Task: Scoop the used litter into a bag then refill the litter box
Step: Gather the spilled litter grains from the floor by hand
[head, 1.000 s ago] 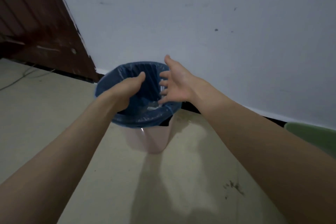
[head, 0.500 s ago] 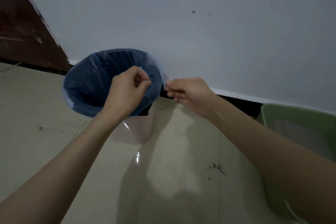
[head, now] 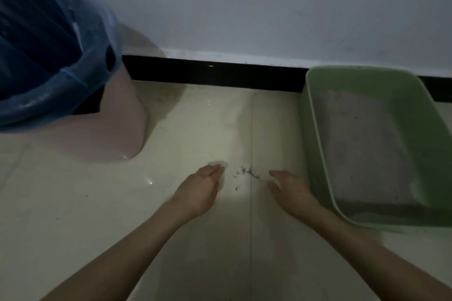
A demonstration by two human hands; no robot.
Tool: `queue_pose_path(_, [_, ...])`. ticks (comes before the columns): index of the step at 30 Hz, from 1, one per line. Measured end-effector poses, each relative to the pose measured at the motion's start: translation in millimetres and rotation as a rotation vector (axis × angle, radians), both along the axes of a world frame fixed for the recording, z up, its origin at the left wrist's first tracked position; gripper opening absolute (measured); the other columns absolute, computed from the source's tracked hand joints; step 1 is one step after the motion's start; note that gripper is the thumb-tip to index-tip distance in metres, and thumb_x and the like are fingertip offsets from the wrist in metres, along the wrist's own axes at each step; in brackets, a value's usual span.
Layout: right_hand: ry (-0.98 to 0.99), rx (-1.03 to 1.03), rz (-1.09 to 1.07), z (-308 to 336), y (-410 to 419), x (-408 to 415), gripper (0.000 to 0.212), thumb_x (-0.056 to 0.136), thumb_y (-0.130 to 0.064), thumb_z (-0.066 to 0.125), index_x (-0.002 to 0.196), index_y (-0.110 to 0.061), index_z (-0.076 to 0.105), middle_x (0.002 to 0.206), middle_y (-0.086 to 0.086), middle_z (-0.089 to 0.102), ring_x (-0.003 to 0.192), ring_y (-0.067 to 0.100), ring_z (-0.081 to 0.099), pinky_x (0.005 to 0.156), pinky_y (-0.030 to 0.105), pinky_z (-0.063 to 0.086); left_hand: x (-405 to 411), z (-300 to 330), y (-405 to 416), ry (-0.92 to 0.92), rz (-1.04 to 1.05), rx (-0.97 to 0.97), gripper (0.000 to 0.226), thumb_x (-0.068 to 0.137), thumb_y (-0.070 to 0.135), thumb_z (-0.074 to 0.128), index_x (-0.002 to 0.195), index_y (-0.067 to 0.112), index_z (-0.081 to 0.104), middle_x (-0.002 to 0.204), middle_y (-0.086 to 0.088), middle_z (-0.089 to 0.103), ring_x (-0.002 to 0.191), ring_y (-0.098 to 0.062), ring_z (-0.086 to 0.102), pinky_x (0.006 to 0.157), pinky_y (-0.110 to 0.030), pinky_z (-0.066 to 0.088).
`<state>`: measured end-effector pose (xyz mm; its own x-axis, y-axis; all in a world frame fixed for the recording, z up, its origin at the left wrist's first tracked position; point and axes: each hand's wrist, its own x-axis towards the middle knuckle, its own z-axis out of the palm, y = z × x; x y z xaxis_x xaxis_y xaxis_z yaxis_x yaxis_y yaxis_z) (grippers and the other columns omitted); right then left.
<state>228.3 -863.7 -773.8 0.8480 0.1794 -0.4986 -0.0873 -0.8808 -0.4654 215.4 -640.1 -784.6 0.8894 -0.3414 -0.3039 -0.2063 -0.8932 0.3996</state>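
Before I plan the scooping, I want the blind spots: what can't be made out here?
Head view only:
- Blue plastic bag lining the pink plastic bin: cut off by the left edge; contents too dark.
- Green plastic litter box: right side cut off; grey litter blurred.
- Dark specks on the floor: too small to identify.
- No scoop visible.

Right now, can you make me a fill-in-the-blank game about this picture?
1. The litter box is the colour ____.
2. The bag lining the bin is the colour ____.
3. Both hands, left hand and right hand, are holding ____.
4. The spilled crumbs lie on the ____.

Missing words: green; blue; nothing; floor
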Motion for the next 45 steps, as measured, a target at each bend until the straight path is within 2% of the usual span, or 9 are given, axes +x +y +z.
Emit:
queue_pose_path(4, [-0.144,-0.29,0.305,-54,-8,-40,0.076,0.097,-0.043,0.004,0.116,-0.002,0.064,0.124,0.012,0.062,0.117,0.024,0.058,0.098,0.034,0.044,-13,-38,-6,0.084,-0.171,0.247,0.057,0.096,0.01,0.014,0.149,0.015,-0.005,0.156,0.002,-0.014,0.145,-0.018,-0.009,0.116,-0.033,-0.001])
queue_pose_path(9, [-0.309,-0.303,0.341,-83,-2,-41,0.065,0.087,-0.046,0.031,0.127,-0.002,0.055,0.136,0.012,0.053,0.126,0.023,0.051,0.103,0.037,0.026,-3,-56,-7,-0.164,-0.279,0.352,0.074,0.064,0.004,0.02,0.13,0.007,0.053,0.138,-0.009,0.05,0.124,-0.028,0.051,0.095,-0.052,0.042])
queue_pose_path(18, [-0.447,-0.301,0.34,-91,23,2,0.058,0.088,-0.035,0.029,0.131,-0.001,0.05,0.137,0.012,0.051,0.128,0.021,0.049,0.109,0.043,0.031,28,-62,-32,-0.228,-0.366,0.266,0.069,0.067,0.006,0.021,0.127,0.004,0.055,0.134,-0.011,0.054,0.12,-0.028,0.054,0.095,-0.051,0.042])
queue_pose_path(21, [-0.478,-0.277,0.368,-89,18,-4,0.056,0.09,-0.032,0.03,0.133,0.0,0.048,0.139,0.013,0.048,0.13,0.023,0.046,0.108,0.043,0.033,25,-65,-23,-0.203,-0.295,0.232,0.081,0.059,0.001,0.016,0.136,0.002,0.043,0.144,-0.014,0.041,0.132,-0.028,0.04,0.113,-0.041,0.023])
queue_pose_path(28, [-0.423,-0.186,0.567,-92,13,-24,0.066,0.099,-0.042,0.003,0.138,-0.005,0.042,0.146,0.008,0.041,0.136,0.02,0.037,0.109,0.04,0.02,13,-61,14,-0.048,0.086,0.238,0.074,0.074,-0.001,0.016,0.147,0.001,0.002,0.156,-0.016,-0.006,0.144,-0.024,-0.011,0.116,-0.033,-0.008])
queue_pose_path(33, [-0.403,-0.208,0.532,-91,23,6,0.068,0.099,-0.044,0.005,0.136,-0.005,0.046,0.143,0.008,0.045,0.133,0.02,0.042,0.107,0.039,0.021,18,-66,-3,-0.102,-0.072,0.199,0.081,0.066,0.011,0.0,0.145,-0.002,0.012,0.154,-0.019,0.005,0.141,-0.028,-0.004,0.112,-0.037,-0.003])
queue_pose_path(38, [-0.461,-0.207,0.519,-93,20,13,0.063,0.095,-0.045,0.019,0.136,-0.004,0.046,0.143,0.01,0.045,0.133,0.021,0.042,0.114,0.039,0.026,35,-62,-30,-0.002,-0.166,0.258,0.077,0.075,0.0,0.015,0.146,0.008,-0.013,0.153,-0.008,-0.023,0.137,-0.017,-0.027,0.113,-0.033,-0.015])
queue_pose_path(42, [-0.541,-0.077,0.321,-89,9,1,0.052,0.092,-0.028,0.034,0.132,0.002,0.047,0.14,0.017,0.047,0.132,0.026,0.041,0.114,0.036,0.025,43,-66,-35,-0.143,-0.097,-0.047,0.077,0.078,-0.016,0.038,0.147,0.004,0.013,0.156,-0.015,0.011,0.144,-0.027,0.01,0.116,-0.032,0.004])
queue_pose_path(45, [-0.594,0.134,-0.048,-81,4,2,0.032,0.089,-0.01,0.045,0.111,0.006,0.063,0.109,0.02,0.063,0.101,0.028,0.059,0.095,0.021,0.039,47,-68,-41,-0.209,0.154,-0.198,0.05,0.081,-0.006,0.058,0.13,-0.005,0.047,0.125,-0.026,0.051,0.119,-0.039,0.047,0.105,-0.037,0.033])
